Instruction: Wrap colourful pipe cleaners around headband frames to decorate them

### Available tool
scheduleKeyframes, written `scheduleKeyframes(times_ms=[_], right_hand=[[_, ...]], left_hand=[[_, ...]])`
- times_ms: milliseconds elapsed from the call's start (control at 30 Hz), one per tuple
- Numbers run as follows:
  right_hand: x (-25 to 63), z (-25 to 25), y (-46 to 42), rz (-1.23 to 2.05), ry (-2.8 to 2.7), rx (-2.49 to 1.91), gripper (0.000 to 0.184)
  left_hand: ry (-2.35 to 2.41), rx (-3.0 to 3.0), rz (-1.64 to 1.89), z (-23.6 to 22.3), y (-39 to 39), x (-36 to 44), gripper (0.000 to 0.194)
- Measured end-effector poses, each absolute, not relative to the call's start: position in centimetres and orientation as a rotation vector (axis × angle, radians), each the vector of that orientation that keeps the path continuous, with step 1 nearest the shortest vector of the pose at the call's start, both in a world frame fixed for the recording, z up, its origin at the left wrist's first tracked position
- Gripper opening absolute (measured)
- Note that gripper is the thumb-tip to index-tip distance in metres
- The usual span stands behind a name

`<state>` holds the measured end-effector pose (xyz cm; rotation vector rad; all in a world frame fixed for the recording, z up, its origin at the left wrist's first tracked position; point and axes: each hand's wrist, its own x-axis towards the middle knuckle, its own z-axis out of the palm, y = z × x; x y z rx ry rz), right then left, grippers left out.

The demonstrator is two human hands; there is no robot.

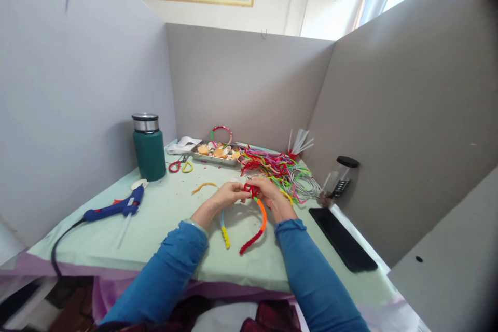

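Observation:
A headband (263, 217) wrapped in fuzzy pipe cleaner hangs open end down over the table, with orange and dark red along its right arm and blue and yellow along its left. At its top is a red bent pipe cleaner shape (252, 190). My left hand (229, 195) pinches the left side of this red piece. From the right, the fingers of my right hand (268, 193) close on it and the headband's top. My fingers hide part of the join. Just left of my left hand lies a loose orange-yellow pipe cleaner (204, 185).
A pile of coloured pipe cleaners (268, 162) lies behind my hands, beside a metal tray (218, 160) of round pieces. Scissors (181, 166), a green flask (150, 153) and a blue glue gun (116, 209) stand or lie left. At right are a black phone-like slab (342, 238) and a clear bottle (340, 179).

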<state>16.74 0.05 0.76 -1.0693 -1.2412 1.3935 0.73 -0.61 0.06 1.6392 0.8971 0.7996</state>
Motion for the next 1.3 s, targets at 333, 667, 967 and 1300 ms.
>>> scheduleKeyframes(times_ms=[333,667,967,1300], right_hand=[[17.4,0.3,0.2,1.370,-1.221,-1.051,0.032],[16.8,-0.6,0.0,1.136,-1.484,-1.046,0.024],[16.7,-0.1,-0.6,1.238,-1.412,-0.958,0.028],[17.0,0.7,-1.1,1.467,-1.354,-0.929,0.039]], left_hand=[[1.104,1.548,0.998,-0.4,0.7,0.3,0.034],[1.064,1.525,1.075,-0.4,1.1,0.0,0.041],[0.996,1.510,1.071,0.0,0.7,0.3,0.034],[0.984,1.439,1.192,0.2,1.1,-0.5,0.039]])
